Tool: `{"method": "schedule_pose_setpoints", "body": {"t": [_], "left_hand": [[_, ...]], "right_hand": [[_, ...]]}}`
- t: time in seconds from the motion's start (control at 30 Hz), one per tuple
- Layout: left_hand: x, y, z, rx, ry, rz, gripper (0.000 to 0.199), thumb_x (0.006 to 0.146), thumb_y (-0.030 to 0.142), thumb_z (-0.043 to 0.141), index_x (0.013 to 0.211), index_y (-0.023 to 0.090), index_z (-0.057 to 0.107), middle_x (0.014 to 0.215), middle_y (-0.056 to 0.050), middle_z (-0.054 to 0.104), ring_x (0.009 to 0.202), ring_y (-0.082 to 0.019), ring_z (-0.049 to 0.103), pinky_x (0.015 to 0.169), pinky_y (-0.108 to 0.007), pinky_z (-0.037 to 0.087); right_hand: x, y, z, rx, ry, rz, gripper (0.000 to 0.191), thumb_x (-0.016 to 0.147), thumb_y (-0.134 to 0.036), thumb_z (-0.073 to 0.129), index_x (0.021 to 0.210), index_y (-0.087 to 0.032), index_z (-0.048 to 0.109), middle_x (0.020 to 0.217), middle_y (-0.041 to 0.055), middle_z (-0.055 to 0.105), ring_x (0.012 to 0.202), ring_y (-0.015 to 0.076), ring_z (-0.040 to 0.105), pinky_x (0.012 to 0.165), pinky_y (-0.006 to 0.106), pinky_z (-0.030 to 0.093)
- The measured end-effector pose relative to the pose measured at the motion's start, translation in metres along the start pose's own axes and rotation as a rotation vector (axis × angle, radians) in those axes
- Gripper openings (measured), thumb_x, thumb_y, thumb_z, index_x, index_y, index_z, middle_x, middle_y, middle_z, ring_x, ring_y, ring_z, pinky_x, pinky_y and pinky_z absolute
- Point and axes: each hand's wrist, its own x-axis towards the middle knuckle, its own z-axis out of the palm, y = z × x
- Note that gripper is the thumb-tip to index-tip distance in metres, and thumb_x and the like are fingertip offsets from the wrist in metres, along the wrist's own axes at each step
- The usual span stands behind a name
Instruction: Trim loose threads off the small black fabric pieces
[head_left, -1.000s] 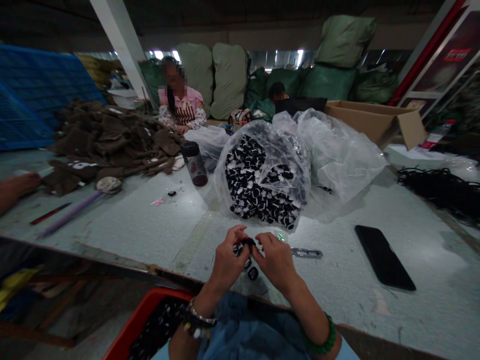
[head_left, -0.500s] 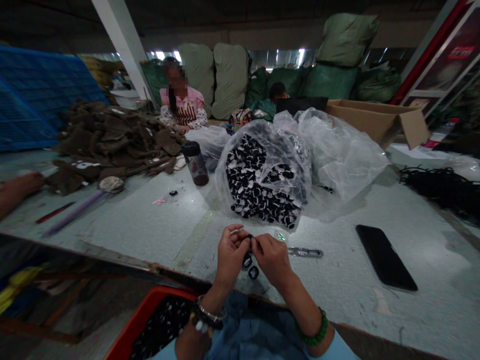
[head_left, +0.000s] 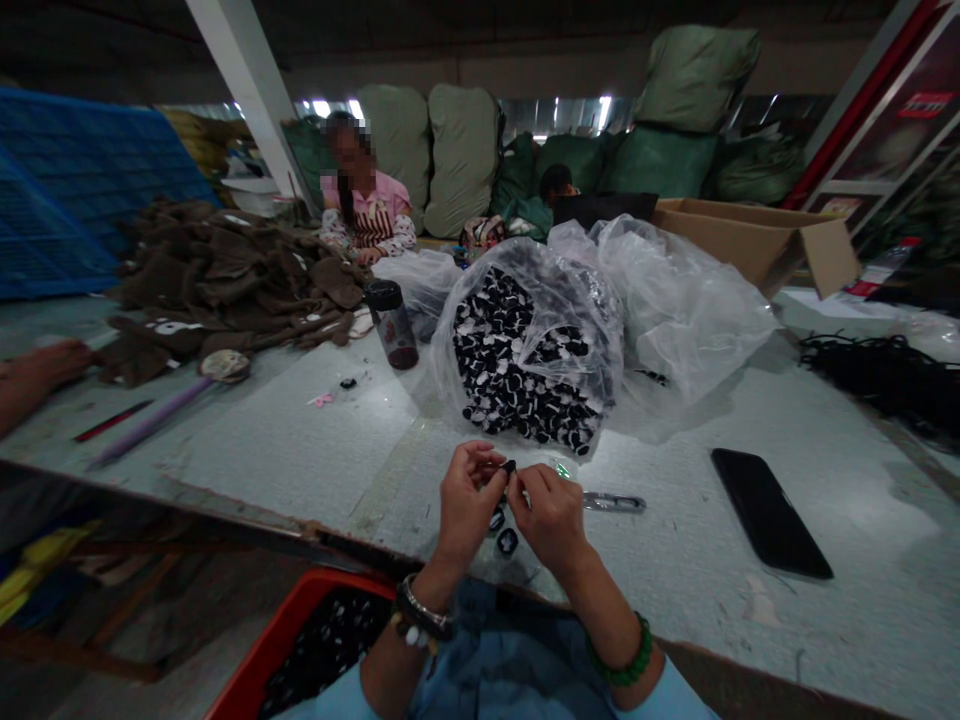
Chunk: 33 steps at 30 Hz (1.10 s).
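Between the fingertips of both hands is a small black fabric piece. My left hand pinches it from the left, its other fingers curled loosely. My right hand pinches it from the right with thumb and forefinger. Below the hands, a round black piece with a white centre lies on the table, and another black-and-white piece is partly hidden by my left hand. Just beyond stands a clear plastic bag full of such pieces. Thread snips lie right of my right hand.
A black phone lies at right. A dark-lidded bottle stands left of the bag, near a heap of brown fabric pieces. A red bin holds black pieces below the table edge. Another person's hand rests at far left; a co-worker sits opposite.
Both hands have risen slightly, still pinching together, and the black piece shows more above the fingertips. The other person's hand at far left has shifted slightly.
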Motion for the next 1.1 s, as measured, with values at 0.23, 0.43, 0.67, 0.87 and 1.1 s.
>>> {"method": "schedule_pose_setpoints", "body": {"t": [0.23,0.43,0.67,0.87,1.1], "left_hand": [[-0.007,-0.001,-0.006,0.478,0.147,0.307,0.026,0.07,0.02,0.051,0.095,0.019,0.046,0.079,-0.002,0.061,0.071,-0.013,0.058,0.071,-0.027,0.043],[-0.007,0.003,-0.008,0.548,0.132,0.348,0.025,0.071,0.018,0.05,0.096,0.019,0.046,0.074,0.0,0.062,0.07,-0.012,0.059,0.07,-0.026,0.044],[-0.006,0.006,-0.01,0.385,0.101,0.324,0.022,0.068,0.016,0.053,0.09,0.021,0.053,0.083,-0.003,0.063,0.08,-0.016,0.057,0.078,-0.029,0.039],[0.003,0.009,-0.014,-0.24,-0.135,-0.134,0.036,0.062,0.012,0.059,0.091,0.018,0.039,0.062,0.003,0.058,0.057,-0.01,0.054,0.058,-0.023,0.041],[0.007,0.006,-0.016,-0.658,-0.194,-0.33,0.036,0.063,0.009,0.059,0.093,0.016,0.039,0.067,0.001,0.056,0.062,-0.008,0.054,0.058,-0.018,0.041]], "right_hand": [[0.002,0.003,0.002,0.047,0.074,0.023,0.017,0.079,-0.017,0.042,0.067,-0.014,0.054,0.059,0.0021,0.054,0.056,0.0111,0.049,0.055,0.021,0.034],[0.004,0.003,-0.002,0.056,0.02,-0.058,0.017,0.081,-0.015,0.037,0.075,-0.013,0.053,0.068,0.0054,0.056,0.068,0.0144,0.052,0.061,0.024,0.037],[0.003,-0.003,-0.006,0.111,-0.038,0.005,0.016,0.08,-0.014,0.036,0.073,-0.013,0.051,0.063,0.0044,0.053,0.062,0.0132,0.05,0.058,0.023,0.037],[0.003,-0.001,-0.004,0.121,-0.078,0.061,0.02,0.08,-0.013,0.034,0.071,-0.014,0.052,0.065,0.0058,0.053,0.064,0.0147,0.049,0.058,0.024,0.036],[0.008,-0.004,0.0,1.221,-0.243,0.6,0.014,0.077,-0.026,0.044,0.066,-0.016,0.046,0.051,-0.0049,0.04,0.039,0.005,0.03,0.036,0.016,0.025]]}}
